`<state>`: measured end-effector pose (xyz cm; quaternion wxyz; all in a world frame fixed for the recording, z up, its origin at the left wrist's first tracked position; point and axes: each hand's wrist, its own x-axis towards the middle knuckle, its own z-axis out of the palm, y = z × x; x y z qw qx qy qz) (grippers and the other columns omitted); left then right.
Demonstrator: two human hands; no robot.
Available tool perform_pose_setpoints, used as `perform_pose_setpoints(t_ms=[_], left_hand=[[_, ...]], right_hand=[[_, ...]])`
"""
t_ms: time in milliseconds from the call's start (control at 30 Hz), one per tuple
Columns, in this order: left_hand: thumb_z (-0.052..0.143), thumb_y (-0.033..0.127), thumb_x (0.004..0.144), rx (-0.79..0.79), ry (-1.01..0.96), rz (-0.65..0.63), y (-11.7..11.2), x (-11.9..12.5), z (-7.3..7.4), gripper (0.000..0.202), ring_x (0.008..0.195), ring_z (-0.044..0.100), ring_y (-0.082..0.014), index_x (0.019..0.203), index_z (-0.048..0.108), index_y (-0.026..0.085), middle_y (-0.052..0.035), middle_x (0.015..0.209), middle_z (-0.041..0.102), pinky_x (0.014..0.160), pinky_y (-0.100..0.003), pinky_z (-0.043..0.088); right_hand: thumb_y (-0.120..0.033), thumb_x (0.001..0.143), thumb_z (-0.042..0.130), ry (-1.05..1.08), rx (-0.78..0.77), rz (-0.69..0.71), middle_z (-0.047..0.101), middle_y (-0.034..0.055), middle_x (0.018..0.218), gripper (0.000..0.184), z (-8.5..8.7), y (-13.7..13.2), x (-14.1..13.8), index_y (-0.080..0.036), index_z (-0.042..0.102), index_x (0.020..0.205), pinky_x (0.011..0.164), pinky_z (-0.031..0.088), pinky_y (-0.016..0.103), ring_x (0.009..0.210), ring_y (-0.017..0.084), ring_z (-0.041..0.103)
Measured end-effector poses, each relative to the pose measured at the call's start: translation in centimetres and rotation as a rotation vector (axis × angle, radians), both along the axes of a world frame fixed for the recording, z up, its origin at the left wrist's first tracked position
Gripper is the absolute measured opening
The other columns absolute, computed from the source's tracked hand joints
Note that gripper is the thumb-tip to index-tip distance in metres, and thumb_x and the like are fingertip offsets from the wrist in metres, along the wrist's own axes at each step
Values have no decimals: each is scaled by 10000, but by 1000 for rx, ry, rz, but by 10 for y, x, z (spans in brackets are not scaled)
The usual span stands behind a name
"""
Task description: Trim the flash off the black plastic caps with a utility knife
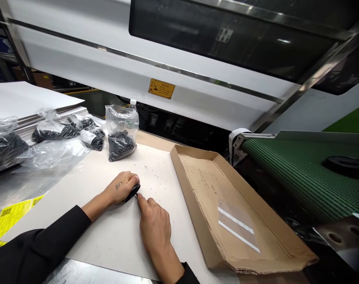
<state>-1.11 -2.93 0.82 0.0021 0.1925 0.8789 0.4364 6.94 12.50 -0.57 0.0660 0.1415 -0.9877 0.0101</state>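
Note:
My left hand [122, 188] rests on a white sheet of card [108, 221], its fingers curled round a small black disc-shaped part [132, 192]. Just below it lies my right hand [154, 225], knuckles up, with the fingertips pinched together and touching the edge of that black part. Whether the right fingers hold a small tool or piece I cannot make out. Tiny black specks dot the card beyond the hands.
A shallow cardboard tray [194, 197] with a clear strip in it lies to the right. Clear bags of black parts [121, 138] stand at the back left, one upright. A green conveyor belt [300, 173] carries a black disc [345, 165]. Yellow label [10, 215] lower left.

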Motion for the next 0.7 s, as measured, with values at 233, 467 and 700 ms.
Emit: perform_pose_setpoints(t_ms=[233, 467, 700], left_hand=[[292, 276, 908, -7, 20, 3, 0, -1, -3, 426, 725, 556, -191, 680, 639, 179, -23, 693, 654, 715, -298, 367], [275, 278, 919, 0, 22, 19, 0, 3, -2, 437, 761, 554, -193, 708, 643, 171, -32, 723, 657, 746, -306, 359], [266, 289, 923, -2, 35, 20, 0, 5, -1, 441, 784, 555, -204, 730, 648, 179, -34, 735, 659, 785, -320, 365]], right_hand=[[-11, 880, 510, -17, 6, 28, 625, 12, 802, 476, 4, -2, -1, -253, 558, 1287, 505, 182, 324, 630, 183, 579], [-40, 907, 492, -43, -19, 66, 633, 4, 826, 446, 2, 1, -3, -269, 556, 1284, 516, 160, 328, 657, 185, 580], [-64, 916, 490, -39, -41, 76, 628, -10, 791, 396, 5, 2, -5, -284, 581, 1231, 515, 164, 320, 621, 170, 559]])
